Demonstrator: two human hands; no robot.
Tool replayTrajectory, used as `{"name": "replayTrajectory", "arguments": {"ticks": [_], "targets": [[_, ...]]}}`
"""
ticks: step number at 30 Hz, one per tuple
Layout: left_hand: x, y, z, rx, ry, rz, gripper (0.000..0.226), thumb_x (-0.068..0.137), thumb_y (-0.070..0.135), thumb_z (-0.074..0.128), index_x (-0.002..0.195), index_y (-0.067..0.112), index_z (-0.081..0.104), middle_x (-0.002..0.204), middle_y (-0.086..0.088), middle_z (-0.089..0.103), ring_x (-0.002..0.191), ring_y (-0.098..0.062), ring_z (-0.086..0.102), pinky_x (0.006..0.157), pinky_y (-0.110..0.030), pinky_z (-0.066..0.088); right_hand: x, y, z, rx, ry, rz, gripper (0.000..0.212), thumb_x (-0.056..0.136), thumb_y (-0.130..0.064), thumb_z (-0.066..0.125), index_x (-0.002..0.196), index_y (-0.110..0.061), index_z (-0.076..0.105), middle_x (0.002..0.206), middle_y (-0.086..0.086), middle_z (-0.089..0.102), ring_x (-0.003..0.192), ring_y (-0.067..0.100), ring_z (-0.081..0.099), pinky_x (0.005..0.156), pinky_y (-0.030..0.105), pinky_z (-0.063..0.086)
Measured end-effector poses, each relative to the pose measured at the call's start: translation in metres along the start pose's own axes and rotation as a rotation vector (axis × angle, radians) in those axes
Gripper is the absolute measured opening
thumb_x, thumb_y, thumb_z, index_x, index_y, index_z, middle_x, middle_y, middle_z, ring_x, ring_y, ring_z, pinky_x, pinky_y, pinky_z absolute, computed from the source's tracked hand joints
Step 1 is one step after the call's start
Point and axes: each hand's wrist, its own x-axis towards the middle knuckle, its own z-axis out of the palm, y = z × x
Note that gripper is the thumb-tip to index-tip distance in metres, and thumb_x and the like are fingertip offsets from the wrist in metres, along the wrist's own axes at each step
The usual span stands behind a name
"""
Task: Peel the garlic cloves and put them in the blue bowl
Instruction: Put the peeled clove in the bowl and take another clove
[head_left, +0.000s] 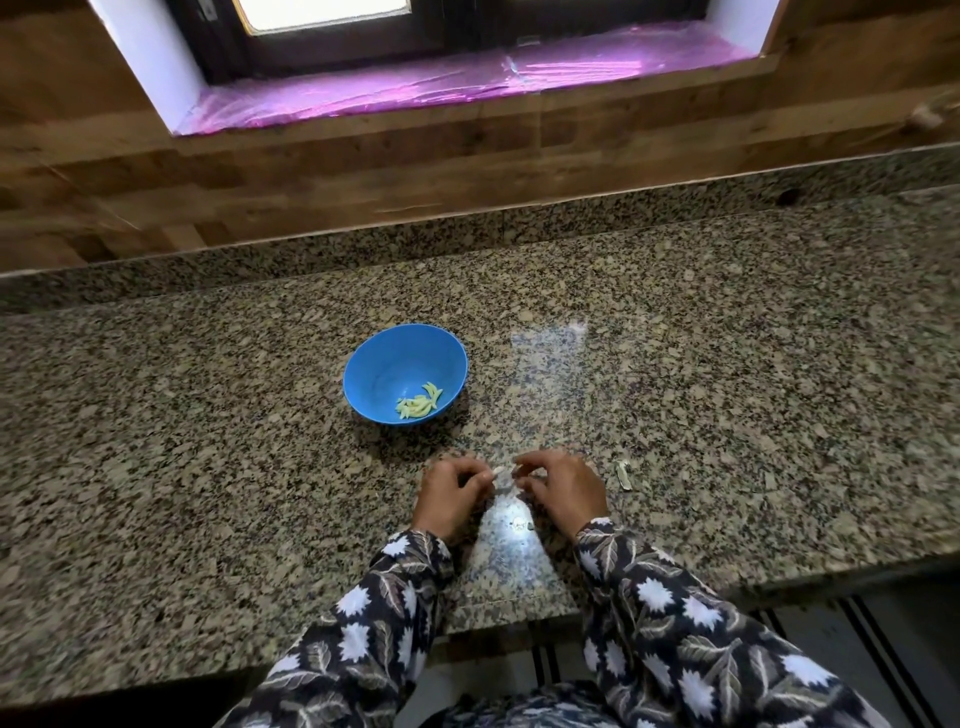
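A blue bowl (387, 364) stands on the speckled granite counter (208, 441) and holds several pale peeled garlic cloves (420, 404) at its bottom. Below and right of the bowl, my left hand (449, 496) and my right hand (563, 491) meet with curled fingers. Between their fingertips they pinch a small whitish garlic clove (503, 475), mostly hidden by the fingers. A thin bit of pale skin hangs under it.
A small piece of garlic or peel (623, 474) lies on the counter to the right of my right hand. Tiny peel scraps (519, 525) lie between my wrists. A wooden wall and a window sill covered in pink film (467, 83) rise behind. The counter's front edge runs under my forearms.
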Motion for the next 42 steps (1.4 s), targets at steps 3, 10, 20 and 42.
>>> {"name": "replayTrajectory", "arguments": {"ticks": [3, 10, 20, 42], "targets": [[-0.001, 0.001, -0.001, 0.006, -0.069, 0.036, 0.012, 0.087, 0.014, 0.064, 0.091, 0.006, 0.072, 0.085, -0.01, 0.071, 0.077, -0.016, 0.063, 0.075, -0.03, 0.051, -0.001, -0.001, 0.003, 0.098, -0.049, -0.097, 0.03, 0.087, -0.032, 0.061, 0.117, -0.028, 0.063, 0.106, -0.006, 0.069, 0.075, 0.004, 0.061, 0.067, 0.019, 0.048], [-0.005, 0.002, -0.004, -0.186, 0.028, -0.043, 0.005, 0.075, 0.012, 0.076, 0.077, 0.009, 0.074, 0.073, -0.003, 0.07, 0.068, -0.013, 0.063, 0.068, -0.024, 0.052, 0.004, 0.004, 0.007, 0.41, -0.06, -0.031, 0.011, 0.079, -0.023, 0.071, 0.084, -0.014, 0.074, 0.08, 0.001, 0.073, 0.073, 0.012, 0.067, 0.074, 0.03, 0.055], [-0.009, 0.005, -0.001, -0.04, 0.088, 0.045, 0.006, 0.079, 0.007, 0.07, 0.083, 0.006, 0.075, 0.078, -0.007, 0.072, 0.072, -0.017, 0.065, 0.071, -0.03, 0.054, 0.002, -0.003, 0.01, 0.455, -0.061, 0.051, 0.012, 0.079, -0.024, 0.071, 0.084, -0.013, 0.075, 0.072, 0.002, 0.072, 0.064, 0.016, 0.065, 0.06, 0.024, 0.05], [-0.005, 0.002, 0.004, -0.181, 0.083, 0.021, 0.027, 0.076, 0.003, 0.074, 0.102, 0.006, 0.071, 0.097, -0.005, 0.072, 0.087, -0.011, 0.067, 0.083, -0.023, 0.053, 0.003, 0.001, 0.009, 0.38, -0.123, 0.001, 0.013, 0.088, -0.022, 0.061, 0.092, -0.017, 0.072, 0.078, -0.008, 0.069, 0.078, 0.014, 0.065, 0.074, 0.031, 0.052]]}}
